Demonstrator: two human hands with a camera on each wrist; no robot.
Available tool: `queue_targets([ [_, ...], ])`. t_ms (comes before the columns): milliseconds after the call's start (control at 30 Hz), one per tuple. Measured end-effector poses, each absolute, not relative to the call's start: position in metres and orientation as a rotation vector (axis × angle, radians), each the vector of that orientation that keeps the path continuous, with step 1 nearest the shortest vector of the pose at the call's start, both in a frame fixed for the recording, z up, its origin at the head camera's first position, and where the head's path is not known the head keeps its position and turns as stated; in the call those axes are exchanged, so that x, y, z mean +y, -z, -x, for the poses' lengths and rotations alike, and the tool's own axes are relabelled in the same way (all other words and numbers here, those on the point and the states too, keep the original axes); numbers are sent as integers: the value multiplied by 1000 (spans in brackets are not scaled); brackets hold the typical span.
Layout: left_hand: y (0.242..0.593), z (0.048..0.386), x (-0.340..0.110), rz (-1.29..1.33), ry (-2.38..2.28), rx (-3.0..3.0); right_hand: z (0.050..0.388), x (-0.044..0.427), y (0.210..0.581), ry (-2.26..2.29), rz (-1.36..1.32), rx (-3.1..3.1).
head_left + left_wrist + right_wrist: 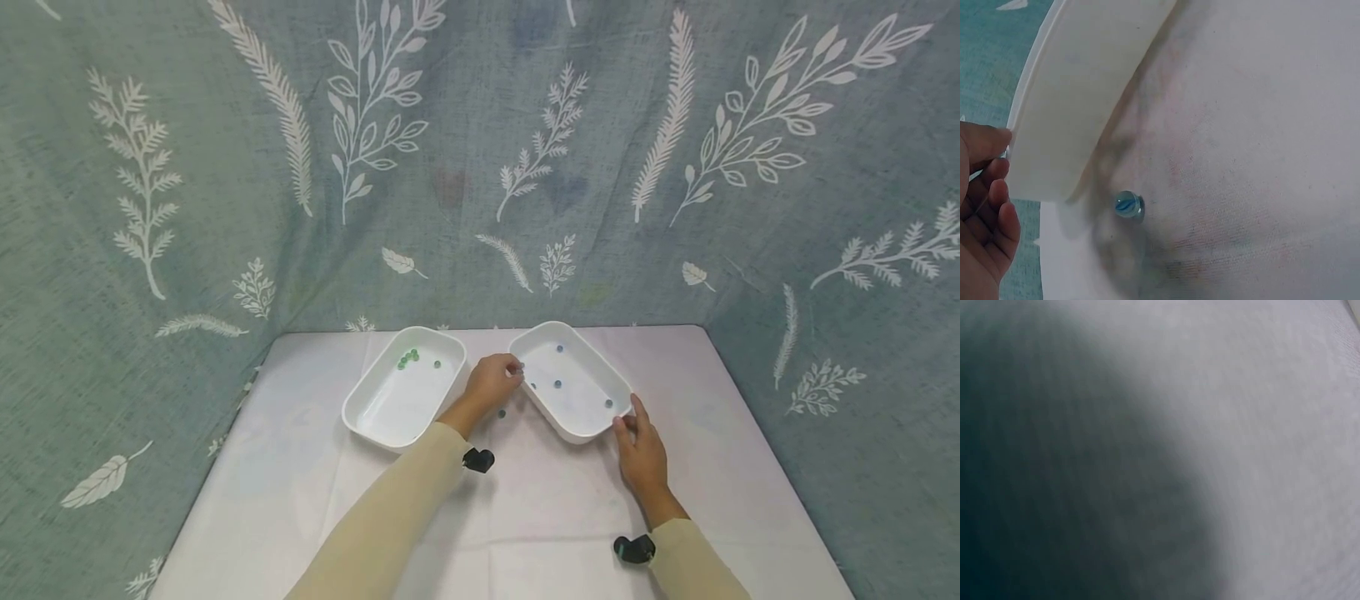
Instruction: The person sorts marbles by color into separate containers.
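Observation:
My left hand [491, 385] is at the left rim of the right-hand white tray [600, 367]. Its thumb and forefinger pinch a small glassy marble [521, 367], mostly hidden by the fingertips. In the left wrist view the same hand [985, 206] is beside the tray's outer wall [1079, 94]. Several bluish marbles, one of them a blue marble [558, 384], lie inside this tray. My right hand [643, 454] grips the tray's near right corner between thumb and fingers. On the cloth below my left hand lies a loose clear marble with a blue swirl [1126, 205].
A second white tray [367, 421] stands to the left, with several green marbles [408, 358] toward its far end. Pale cloth [540, 517] covers the table, and a leaf-patterned curtain [465, 167] hangs behind it. The right wrist view shows only blurred fabric.

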State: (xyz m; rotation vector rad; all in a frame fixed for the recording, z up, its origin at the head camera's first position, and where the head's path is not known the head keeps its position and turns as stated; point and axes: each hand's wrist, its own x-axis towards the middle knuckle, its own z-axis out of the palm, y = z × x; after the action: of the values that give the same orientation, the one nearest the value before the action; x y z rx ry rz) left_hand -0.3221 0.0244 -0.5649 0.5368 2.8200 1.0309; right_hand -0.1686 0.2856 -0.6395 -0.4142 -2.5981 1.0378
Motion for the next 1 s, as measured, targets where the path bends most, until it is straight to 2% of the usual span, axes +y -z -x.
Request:
queue_targets([
  [1000, 563, 322, 35, -460, -988, 2786, 168, 286, 637, -1018, 401, -2613],
])
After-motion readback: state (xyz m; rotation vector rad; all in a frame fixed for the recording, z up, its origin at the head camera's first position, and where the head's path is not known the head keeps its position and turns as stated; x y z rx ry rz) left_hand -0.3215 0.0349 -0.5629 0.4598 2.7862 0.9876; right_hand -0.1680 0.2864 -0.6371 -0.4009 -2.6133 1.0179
